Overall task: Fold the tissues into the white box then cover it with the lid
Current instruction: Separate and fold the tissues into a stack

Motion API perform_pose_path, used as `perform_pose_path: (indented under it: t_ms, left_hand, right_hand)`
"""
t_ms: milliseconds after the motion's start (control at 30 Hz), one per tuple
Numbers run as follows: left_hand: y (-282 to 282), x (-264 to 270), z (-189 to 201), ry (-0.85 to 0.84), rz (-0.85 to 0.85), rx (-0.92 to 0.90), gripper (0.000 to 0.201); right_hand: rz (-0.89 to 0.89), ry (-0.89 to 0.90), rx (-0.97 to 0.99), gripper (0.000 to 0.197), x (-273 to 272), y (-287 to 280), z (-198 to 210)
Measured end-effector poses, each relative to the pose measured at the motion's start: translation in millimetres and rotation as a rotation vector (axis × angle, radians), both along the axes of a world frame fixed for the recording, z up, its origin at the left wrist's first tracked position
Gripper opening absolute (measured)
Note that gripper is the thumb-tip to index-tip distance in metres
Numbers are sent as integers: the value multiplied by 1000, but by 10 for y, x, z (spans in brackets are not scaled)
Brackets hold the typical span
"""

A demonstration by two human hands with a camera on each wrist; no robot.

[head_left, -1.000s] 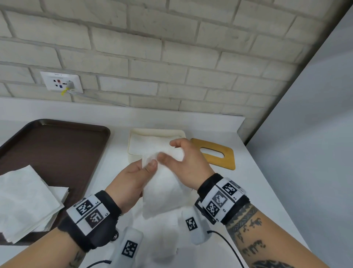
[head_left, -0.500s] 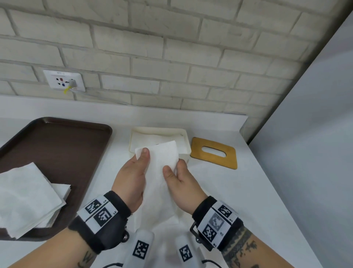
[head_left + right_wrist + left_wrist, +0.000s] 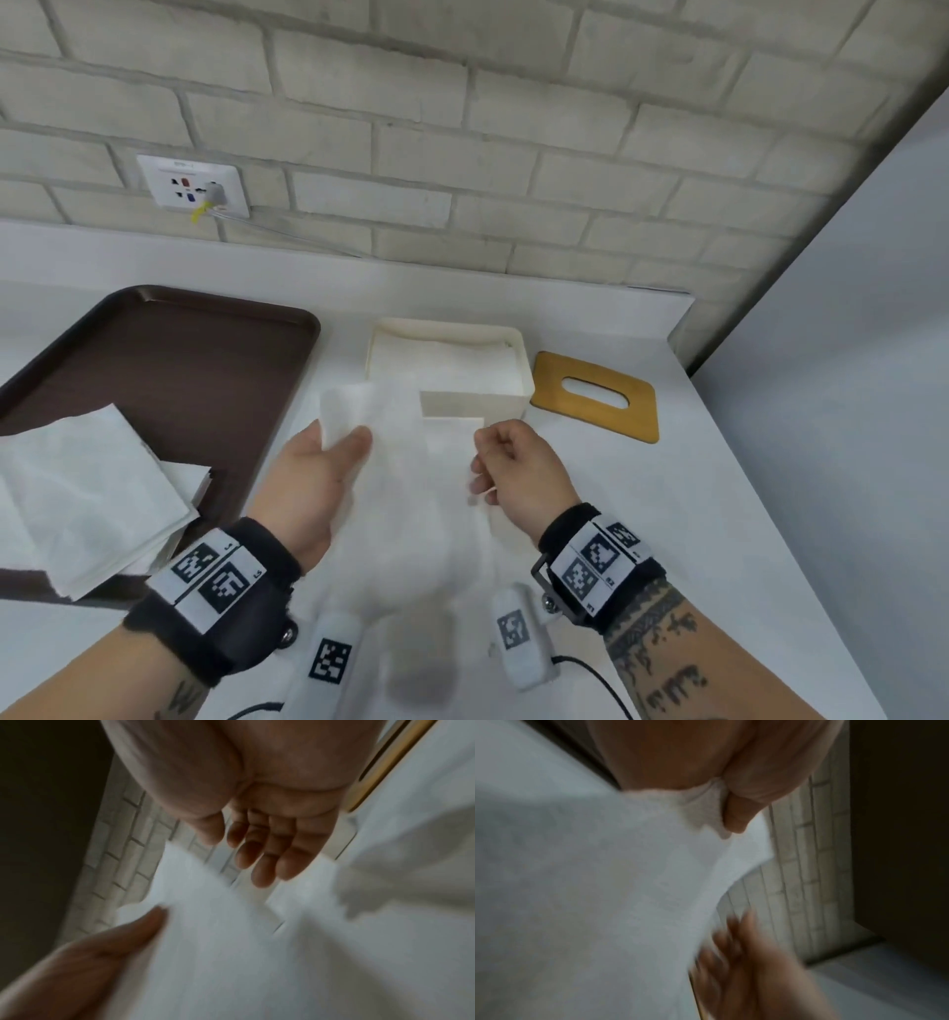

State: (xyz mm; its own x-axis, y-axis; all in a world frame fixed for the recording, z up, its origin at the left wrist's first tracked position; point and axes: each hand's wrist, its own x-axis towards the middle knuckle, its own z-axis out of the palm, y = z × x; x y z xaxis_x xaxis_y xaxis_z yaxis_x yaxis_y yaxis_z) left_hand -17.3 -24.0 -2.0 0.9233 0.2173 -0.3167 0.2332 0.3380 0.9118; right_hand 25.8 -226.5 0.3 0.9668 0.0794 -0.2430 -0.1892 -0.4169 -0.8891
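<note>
Tissue in hand: one white tissue (image 3: 405, 462) hangs in front of me, just short of the white box (image 3: 475, 406); its lower part is blurred.
My left hand (image 3: 308, 488): my thumb and fingers pinch the tissue's upper left corner, plain in the left wrist view (image 3: 721, 805).
My right hand (image 3: 518, 473): my fingers are loosely curled beside the tissue's right edge; I cannot tell whether they hold it.
White box: open on the counter (image 3: 667, 514), with folded tissues lying inside.
Lid (image 3: 595, 395): wooden, slotted, flat on the counter just right of the box.
Spare tissues (image 3: 87, 493): a stack on the near part of the brown tray (image 3: 195, 360), at my left.
</note>
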Motion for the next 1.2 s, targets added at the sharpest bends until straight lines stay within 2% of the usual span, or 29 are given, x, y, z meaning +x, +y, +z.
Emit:
perform_pose_path:
  t_ms: [67,133,200,267,400,633,800,933,1033,1100,1133,1200]
  left_hand:
    - [198,-17,-29,18,79,3,18]
    - [346,-49,-52,36,112,6,16]
    - [422,-82,-81,41,115,19,15]
    - [446,-108,-104,50,115,28,15]
    - [460,-143,-138,68,106,25,14]
    - [455,-132,-93,51,52,5,15]
    - [419,-55,-42,42,20,-12,16]
    - [260,8,-52,47,-21,-25,17]
    - [88,41,-72,51,-42,-18,16]
    - [-32,51,-73,48,-61,5,13]
    - [-88,52,-65,49,-67,14,13]
    - [-174,59,-50,46,-77,25,11]
  right_hand:
    - [-11,31,-273,23,78,-163,-104]
    - [117,130,-571,38,61,-196,-239]
    - [179,210,-700,54,21,-98,-387]
    - [139,205,-745,57,44,28,-511]
    - [135,158,-785,29,162,184,-582]
    - [170,129,-721,27,77,80,-399]
    - [-50,106,-488,19,-65,-417,-284]
    - [-136,161,-463,10,-226,-824,-380]
    - [-180,254,-302,38,-286,-892,-464]
    - [-174,269,-287,49,-264,-874,-463]
    - [-132,265,-336,50,-248,-862,-444]
    - [-24,221,-460,38,-208,-853,-431]
